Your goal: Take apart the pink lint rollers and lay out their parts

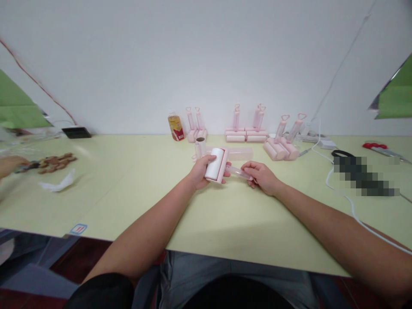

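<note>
My left hand [202,172] is wrapped around the head of a lint roller [215,165], with the thumb on its white sheet roll and the pink casing facing right. The roller's translucent pink handle [236,172] points right toward my right hand [262,177], whose fingers pinch its far end. Just behind my left hand stands a pale tube [200,148] with a brown inner rim. A clear pinkish case [243,153] lies behind the roller, partly hidden by it.
Several finished-looking pink lint rollers [236,135] stand along the wall, more at the right [280,148]. A bottle [176,126] is beside them. A white cable [350,206] crosses the right side. Another person's hand [13,165] is at the far left near brown pieces [58,163].
</note>
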{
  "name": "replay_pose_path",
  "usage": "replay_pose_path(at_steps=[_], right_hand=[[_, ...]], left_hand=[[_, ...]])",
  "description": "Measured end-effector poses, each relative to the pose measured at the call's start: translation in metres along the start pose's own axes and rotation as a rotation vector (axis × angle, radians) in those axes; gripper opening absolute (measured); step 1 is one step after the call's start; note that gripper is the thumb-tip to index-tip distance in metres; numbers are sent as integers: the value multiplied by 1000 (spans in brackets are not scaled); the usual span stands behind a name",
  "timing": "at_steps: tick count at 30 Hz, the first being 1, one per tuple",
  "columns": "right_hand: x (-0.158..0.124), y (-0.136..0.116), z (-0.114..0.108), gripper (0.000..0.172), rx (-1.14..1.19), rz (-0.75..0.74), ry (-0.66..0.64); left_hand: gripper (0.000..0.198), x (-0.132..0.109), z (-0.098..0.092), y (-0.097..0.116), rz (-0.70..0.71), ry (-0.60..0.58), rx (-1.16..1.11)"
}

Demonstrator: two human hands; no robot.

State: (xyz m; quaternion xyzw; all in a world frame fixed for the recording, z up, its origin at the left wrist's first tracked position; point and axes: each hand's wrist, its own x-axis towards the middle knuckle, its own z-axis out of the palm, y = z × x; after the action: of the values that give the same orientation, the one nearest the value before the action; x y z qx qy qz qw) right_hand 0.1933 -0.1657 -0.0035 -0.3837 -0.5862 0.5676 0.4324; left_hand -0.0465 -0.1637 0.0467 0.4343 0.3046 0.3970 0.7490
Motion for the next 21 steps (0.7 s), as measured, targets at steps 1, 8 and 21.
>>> replay_pose_path(at_steps=[1,8,21], right_hand=[[-2,-1,3,27,-101,-25,-46],[-15,-8,17,26,-464,-217,-247],[-6,2,22,26,-63,-159,224]], left_hand=[[54,-1,0,2,-28,-59,-24],[60,-11,16,7,-85,-272,-13],[43,82,13,28,440,159,1543]])
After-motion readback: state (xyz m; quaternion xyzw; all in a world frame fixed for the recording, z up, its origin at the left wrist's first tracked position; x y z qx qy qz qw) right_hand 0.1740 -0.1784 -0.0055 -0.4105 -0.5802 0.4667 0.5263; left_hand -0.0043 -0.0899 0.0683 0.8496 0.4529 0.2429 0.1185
